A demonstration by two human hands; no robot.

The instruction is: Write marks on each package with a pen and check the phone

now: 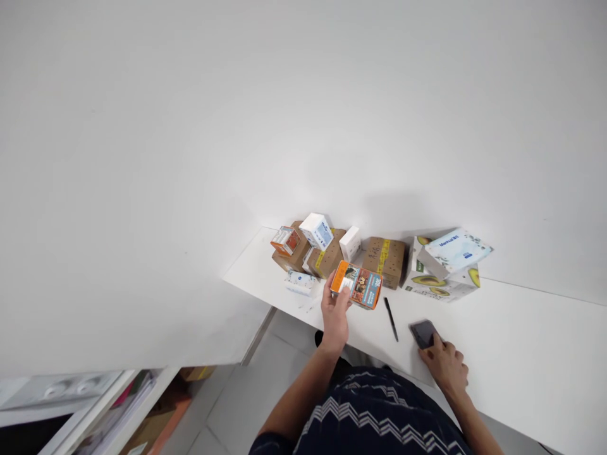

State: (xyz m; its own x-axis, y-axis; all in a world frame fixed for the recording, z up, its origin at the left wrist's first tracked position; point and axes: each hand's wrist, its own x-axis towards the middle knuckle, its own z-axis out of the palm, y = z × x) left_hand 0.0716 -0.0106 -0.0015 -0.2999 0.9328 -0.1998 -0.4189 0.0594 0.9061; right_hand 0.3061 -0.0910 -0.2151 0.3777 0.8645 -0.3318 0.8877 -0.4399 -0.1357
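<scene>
My left hand (334,311) is closed around the near end of an orange and blue box (358,285), held just above the white table (521,341). My right hand (444,364) lies flat on the table to the right, fingertips touching a dark phone (423,332). Between the two hands lies a black pen (391,318). Farther off, against the wall, brown cartons (385,260) crowd together with small white boxes (317,230) on top — an avocado-printed box (439,284) stands at their right.
</scene>
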